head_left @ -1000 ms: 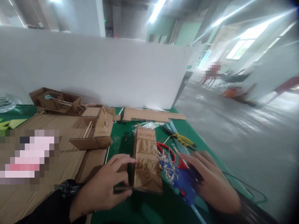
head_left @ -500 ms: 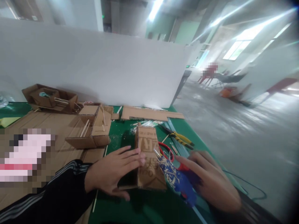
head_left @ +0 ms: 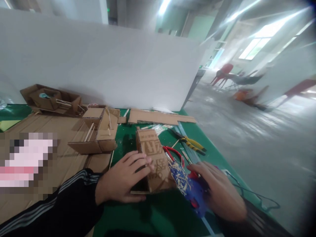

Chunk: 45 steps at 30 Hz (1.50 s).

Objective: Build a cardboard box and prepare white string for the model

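A cardboard box (head_left: 156,161) with printed characters on its top stands on the green table (head_left: 158,217). My left hand (head_left: 125,176) rests against its left side and top edge, with the thumb low near the bottom edge and the fingers over the top. To the right, my right hand (head_left: 217,187) is wrapped round a blue glue gun (head_left: 189,187) with a red trigger and pale scraps stuck on it. The gun's nozzle points up and left, beside the box's right edge. A clear glue stick (head_left: 208,226) extends from its rear.
Yellow-black pliers (head_left: 191,144) and a red-handled tool (head_left: 174,153) lie beyond the gun. Left are a cardboard structure (head_left: 106,131), an open cardboard box (head_left: 51,100) and a large cardboard sheet (head_left: 59,131). A cardboard strip (head_left: 160,117) lies near the white partition (head_left: 98,62).
The box has turned slightly, its far end shifting left. My left hand's fingers have bent more around it. The gun's nozzle has moved a little to the right and its cable now shows.
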{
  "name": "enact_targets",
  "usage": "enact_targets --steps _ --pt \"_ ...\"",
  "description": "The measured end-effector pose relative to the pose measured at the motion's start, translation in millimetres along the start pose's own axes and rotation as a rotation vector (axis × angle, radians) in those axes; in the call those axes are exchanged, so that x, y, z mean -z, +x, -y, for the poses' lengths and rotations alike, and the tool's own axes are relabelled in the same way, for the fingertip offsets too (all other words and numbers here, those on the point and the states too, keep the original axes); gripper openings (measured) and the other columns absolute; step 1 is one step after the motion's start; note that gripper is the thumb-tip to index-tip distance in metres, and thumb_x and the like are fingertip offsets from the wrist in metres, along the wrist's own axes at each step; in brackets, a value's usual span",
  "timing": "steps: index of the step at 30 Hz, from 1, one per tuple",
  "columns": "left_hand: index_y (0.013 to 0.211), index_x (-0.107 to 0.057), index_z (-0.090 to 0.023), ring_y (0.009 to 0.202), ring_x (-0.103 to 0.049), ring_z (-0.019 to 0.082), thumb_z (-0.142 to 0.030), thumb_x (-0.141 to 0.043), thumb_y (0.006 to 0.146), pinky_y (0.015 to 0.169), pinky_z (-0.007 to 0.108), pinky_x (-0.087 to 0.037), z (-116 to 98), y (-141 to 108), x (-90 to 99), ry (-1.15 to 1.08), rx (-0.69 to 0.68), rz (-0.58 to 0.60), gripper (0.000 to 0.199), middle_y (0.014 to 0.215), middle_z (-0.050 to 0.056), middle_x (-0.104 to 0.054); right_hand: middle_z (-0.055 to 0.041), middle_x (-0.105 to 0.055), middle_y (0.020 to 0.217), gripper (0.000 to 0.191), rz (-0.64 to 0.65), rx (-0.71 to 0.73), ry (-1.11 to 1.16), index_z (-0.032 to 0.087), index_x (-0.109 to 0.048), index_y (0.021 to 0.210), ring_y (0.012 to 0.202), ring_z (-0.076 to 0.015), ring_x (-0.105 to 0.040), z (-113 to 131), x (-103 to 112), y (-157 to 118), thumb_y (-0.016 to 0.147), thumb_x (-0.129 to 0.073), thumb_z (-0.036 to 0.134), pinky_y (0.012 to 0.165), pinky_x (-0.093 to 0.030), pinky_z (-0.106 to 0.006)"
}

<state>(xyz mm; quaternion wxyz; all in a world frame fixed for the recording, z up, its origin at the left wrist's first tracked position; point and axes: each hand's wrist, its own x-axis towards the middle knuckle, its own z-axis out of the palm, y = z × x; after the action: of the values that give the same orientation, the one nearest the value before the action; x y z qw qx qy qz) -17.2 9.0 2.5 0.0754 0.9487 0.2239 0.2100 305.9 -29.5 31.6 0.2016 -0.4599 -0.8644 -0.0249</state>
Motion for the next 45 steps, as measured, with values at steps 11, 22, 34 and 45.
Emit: enact_targets --steps 11,22,34,45 --pt "0.152 -0.033 -0.016 0.143 -0.032 0.035 -0.045 -0.063 0.084 0.12 0.053 -0.021 -19.0 0.7 -10.6 0.053 0.115 0.063 0.08 0.152 0.015 -0.044 -0.008 -0.067 0.092 0.052 -0.009 -0.02 0.0 0.02 -0.056 0.112 0.085 -0.0256 -0.064 -4.1 -5.7 -4.9 0.062 -0.05 0.006 0.076 -0.05 -0.035" --pt "0.157 -0.015 -0.014 0.145 -0.03 0.04 -0.073 -0.066 0.071 0.117 0.055 -0.028 4.2 -32.7 -3.0 -0.008 0.222 0.125 0.116 0.161 0.021 -0.027 -0.0094 -0.068 0.096 0.049 -0.046 -0.038 0.005 0.02 -0.056 0.114 0.088 -0.0261 -0.066 -7.9 -10.9 -9.4 0.066 -0.053 0.012 0.077 -0.051 -0.035" --pt "0.126 -0.059 -0.018 0.12 -0.058 0.032 -0.029 -0.059 0.089 0.11 0.054 -0.036 19.2 -36.1 -2.7 0.07 0.42 0.18 0.039 0.127 0.012 -0.066 -0.0085 -0.067 0.1 0.055 -0.085 -0.017 0.061 0.02 -0.054 0.118 0.09 -0.0246 -0.064 4.7 -21.7 -2.7 0.065 -0.05 0.006 0.077 -0.052 -0.033" --pt "0.1 -0.047 -0.025 0.112 -0.052 0.023 -0.029 -0.066 0.085 0.094 0.035 -0.043 -49.4 -17.6 29.1 -0.415 0.707 -0.026 0.024 0.117 0.005 -0.055 -0.0073 -0.068 0.102 0.064 -0.014 -0.02 0.103 0.02 -0.056 0.118 0.092 -0.0245 -0.065 12.5 -27.2 -0.6 0.056 -0.046 0.003 0.077 -0.053 -0.034"
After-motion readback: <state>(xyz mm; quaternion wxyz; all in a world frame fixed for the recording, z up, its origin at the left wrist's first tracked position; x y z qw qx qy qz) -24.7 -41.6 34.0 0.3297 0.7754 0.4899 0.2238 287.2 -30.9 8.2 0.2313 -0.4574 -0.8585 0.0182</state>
